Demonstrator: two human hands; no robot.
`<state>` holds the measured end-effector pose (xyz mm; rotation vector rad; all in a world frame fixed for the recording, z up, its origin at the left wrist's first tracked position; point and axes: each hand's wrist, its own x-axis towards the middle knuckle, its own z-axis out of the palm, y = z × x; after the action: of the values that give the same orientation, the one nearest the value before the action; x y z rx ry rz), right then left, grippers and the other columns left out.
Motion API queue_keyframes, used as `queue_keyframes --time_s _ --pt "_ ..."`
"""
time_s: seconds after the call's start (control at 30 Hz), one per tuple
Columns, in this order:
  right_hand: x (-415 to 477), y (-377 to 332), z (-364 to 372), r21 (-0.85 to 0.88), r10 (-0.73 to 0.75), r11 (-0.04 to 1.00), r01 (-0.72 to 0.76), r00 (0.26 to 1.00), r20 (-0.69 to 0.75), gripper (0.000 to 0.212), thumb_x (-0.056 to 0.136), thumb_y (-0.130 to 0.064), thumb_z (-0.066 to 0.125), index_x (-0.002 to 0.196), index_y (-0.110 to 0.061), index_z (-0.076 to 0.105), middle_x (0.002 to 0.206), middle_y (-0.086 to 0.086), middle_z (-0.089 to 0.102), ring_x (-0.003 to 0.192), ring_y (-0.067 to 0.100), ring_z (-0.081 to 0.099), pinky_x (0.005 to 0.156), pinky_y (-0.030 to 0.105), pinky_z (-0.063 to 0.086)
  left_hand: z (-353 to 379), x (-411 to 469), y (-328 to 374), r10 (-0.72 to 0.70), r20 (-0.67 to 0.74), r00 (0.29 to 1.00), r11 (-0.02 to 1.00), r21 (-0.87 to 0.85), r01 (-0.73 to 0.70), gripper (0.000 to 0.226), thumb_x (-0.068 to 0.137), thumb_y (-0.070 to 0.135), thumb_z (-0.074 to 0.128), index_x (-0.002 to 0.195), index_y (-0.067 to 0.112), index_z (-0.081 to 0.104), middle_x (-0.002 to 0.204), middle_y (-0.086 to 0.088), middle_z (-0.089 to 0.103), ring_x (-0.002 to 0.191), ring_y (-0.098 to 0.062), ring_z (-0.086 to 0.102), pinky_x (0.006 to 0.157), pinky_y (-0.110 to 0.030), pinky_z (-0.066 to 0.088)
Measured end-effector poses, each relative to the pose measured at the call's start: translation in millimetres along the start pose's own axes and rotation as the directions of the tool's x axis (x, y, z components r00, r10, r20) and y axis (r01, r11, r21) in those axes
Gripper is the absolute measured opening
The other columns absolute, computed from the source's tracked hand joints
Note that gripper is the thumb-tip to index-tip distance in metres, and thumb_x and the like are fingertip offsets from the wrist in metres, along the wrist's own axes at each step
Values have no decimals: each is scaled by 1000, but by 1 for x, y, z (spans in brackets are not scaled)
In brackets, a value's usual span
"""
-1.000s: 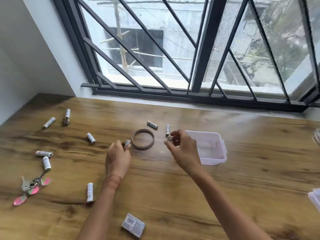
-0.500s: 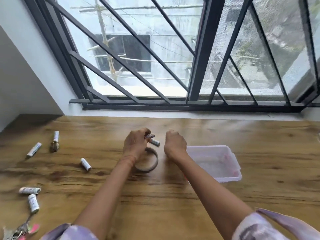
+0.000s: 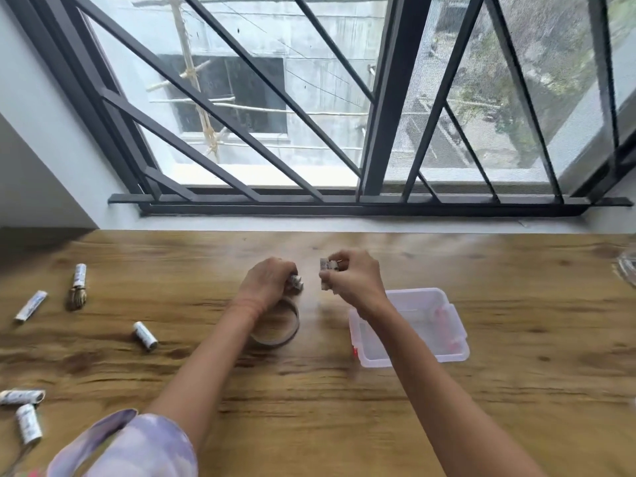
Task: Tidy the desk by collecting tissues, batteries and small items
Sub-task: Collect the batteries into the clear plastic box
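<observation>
Both hands are closed on batteries just left of the clear plastic bin (image 3: 457, 352): the left hand (image 3: 266, 287) grips one (image 3: 296, 282), the right hand (image 3: 354, 284) pinches another (image 3: 327, 265). Neither is over the bin, so a loosened pinch would likely send a battery rolling across the wooden desk (image 3: 344, 425).

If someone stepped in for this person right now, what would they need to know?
Left hand: shut on batteries.
Right hand: shut on batteries too.
Clear plastic box: to the right of the hands, looks empty; nothing dropped in yet.
Tape ring: on the desk under the left wrist.
Loose batteries left: five on the left side, e.g., plus a small brush.
Next, probably: empty both hands into the box, then gather the rest.
</observation>
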<state>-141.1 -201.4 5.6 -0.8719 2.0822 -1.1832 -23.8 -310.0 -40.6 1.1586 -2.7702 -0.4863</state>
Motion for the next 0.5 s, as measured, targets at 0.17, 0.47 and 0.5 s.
queue_keyframes --time_s 0.17,0.47,0.5 --pt "-23 23 -49 320 112 938 -136 989 92 23 80 2 67 103 1 63 87 12 65 71 19 65 63 25 54 -9 -13 27 -119 -110 987 987 -118 106 17 85 17 61 98 8 69 98 -13 70 90 -25 63 70 -29 42" --pt "-30 58 -80 -34 248 968 -247 941 231 15 76 7 66 68 -5 60 65 10 60 62 21 61 55 28 54 -17 -63 97 -375 408 833 -104 -911 399 8 87 1 57 80 0 61 72 -13 62 63 -16 64 60 -23 56" --pt "-29 59 -76 -82 250 968 -237 935 250 17 75 8 65 65 -5 60 62 9 59 58 19 58 52 25 50 -17 -68 102 -365 443 819 -178 -896 406 8 87 0 56 80 -1 60 69 -13 64 59 -16 66 58 -24 57"
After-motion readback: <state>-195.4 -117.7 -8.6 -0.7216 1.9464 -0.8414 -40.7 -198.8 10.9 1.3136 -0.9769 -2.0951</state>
